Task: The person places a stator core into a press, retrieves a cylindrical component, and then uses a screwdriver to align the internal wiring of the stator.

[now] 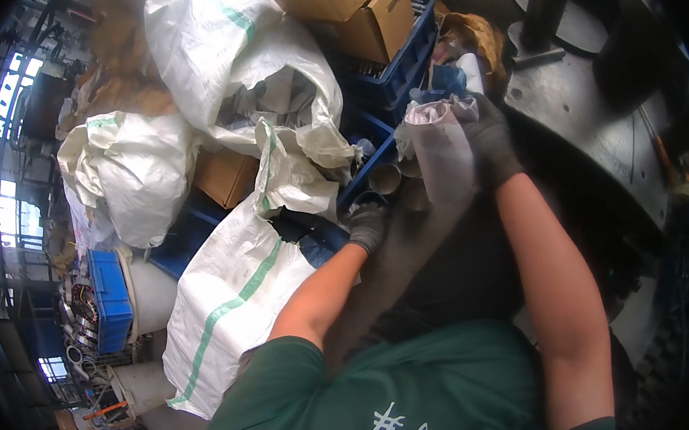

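Cluttered workshop on my feed; landmark = blue crate (pixel 374 89), cardboard boxes (pixel 389 19) stacked on it. Right hand (pixel 490 141), dark glove, right of the crate and nearer me: fingers curled around the upper part of a pale plastic bag (pixel 446 153), holding it. So the bag sits just on the near side of the crate. Left hand (pixel 367 223), gloved too, farther toward me from the crate and left of the bag: fingers at a dark round part (pixel 370 203), I can't tell if they grip it. Round metal cup (pixel 385 179) just beside, between crate and left hand. Open white sack (pixel 191 56) left of the crate; green-striped sack (pixel 229 299) left and nearer me. Metal plate (pixel 556 106) with holes, right of the crate.
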Action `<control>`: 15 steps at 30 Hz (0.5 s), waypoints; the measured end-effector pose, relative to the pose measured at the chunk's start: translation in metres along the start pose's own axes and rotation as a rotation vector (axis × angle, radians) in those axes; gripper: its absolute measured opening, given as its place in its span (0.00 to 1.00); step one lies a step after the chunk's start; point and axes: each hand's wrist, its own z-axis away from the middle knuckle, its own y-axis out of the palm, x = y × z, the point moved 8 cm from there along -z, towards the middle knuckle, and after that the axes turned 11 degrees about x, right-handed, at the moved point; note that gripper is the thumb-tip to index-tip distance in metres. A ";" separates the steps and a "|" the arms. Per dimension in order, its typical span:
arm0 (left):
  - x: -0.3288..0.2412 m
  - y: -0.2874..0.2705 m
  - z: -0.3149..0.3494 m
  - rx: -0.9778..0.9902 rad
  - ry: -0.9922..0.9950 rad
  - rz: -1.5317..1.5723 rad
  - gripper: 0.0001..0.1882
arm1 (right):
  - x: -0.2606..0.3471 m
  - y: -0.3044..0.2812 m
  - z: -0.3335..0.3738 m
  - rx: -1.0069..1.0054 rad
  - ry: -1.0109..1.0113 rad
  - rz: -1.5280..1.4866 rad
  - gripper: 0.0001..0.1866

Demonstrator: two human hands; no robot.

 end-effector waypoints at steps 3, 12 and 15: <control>0.000 -0.022 0.006 0.142 0.063 -0.093 0.14 | -0.010 -0.002 -0.003 0.012 -0.020 -0.079 0.24; 0.026 -0.105 0.010 -0.097 0.101 1.059 0.16 | -0.003 0.075 0.027 0.646 0.168 -0.215 0.26; -0.016 -0.158 -0.001 -0.096 0.388 1.023 0.16 | -0.015 0.087 0.047 0.854 0.311 -0.140 0.25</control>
